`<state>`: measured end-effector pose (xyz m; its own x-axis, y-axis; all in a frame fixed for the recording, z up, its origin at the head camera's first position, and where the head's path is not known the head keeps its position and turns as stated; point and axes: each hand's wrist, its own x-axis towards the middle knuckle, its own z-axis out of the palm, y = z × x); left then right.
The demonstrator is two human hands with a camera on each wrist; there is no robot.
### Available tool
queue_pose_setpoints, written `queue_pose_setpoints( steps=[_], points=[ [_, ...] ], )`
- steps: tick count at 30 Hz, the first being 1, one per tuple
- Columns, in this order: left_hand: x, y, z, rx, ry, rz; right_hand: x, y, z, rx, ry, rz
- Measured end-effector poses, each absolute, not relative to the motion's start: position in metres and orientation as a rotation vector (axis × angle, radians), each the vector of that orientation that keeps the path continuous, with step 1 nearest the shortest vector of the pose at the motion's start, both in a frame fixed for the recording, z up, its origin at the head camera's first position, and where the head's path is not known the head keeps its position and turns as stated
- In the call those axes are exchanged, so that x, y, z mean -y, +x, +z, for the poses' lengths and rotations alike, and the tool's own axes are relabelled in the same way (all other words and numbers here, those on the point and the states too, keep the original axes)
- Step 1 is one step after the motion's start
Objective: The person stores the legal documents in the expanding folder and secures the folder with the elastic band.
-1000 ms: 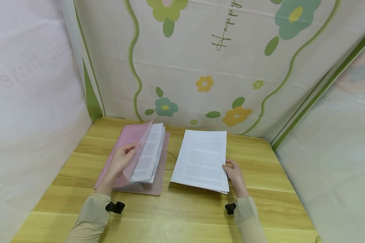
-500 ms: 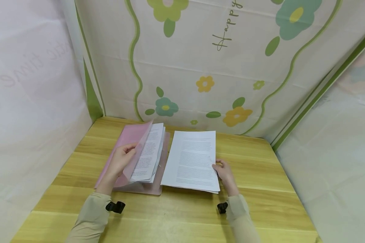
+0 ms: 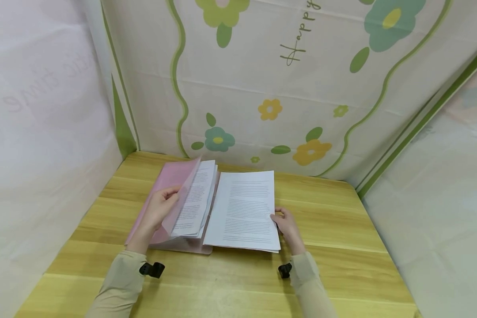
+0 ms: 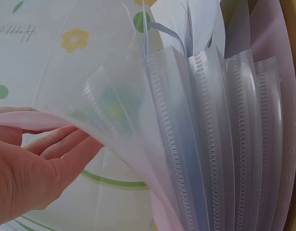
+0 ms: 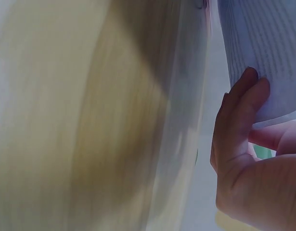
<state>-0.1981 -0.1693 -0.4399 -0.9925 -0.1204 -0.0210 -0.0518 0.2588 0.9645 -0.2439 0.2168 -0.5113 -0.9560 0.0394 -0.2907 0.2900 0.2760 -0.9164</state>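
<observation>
Pink display folder (image 3: 171, 176), lying open on the wooden bench (image 3: 238, 282): our left hand (image 3: 159, 212) has its grip on the raised translucent cover, with printed pages and clear sleeves (image 4: 225, 144) fanned just right of it. Stack of printed sheets (image 3: 244, 210): our right hand (image 3: 287, 226) pinches its right edge, the stack's left edge overlapping the folder.

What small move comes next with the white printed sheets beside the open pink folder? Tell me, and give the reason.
Probably slide the white printed sheets a little further left, into the gap under the translucent pink plastic folder's lifted cover. The left hand holds that cover up with the clear sleeves fanned open, and the right hand pinches the sheets' right edge, their left edge already at the folder.
</observation>
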Motion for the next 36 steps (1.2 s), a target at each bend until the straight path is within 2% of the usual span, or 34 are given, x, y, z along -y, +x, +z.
queue_pose_setpoints(
  steps=[36],
  points=[
    [0.169,-0.199,-0.439,2.478,0.184,-1.854,-0.220,-0.242,-0.515,-2.427,0.285,-1.696]
  ],
)
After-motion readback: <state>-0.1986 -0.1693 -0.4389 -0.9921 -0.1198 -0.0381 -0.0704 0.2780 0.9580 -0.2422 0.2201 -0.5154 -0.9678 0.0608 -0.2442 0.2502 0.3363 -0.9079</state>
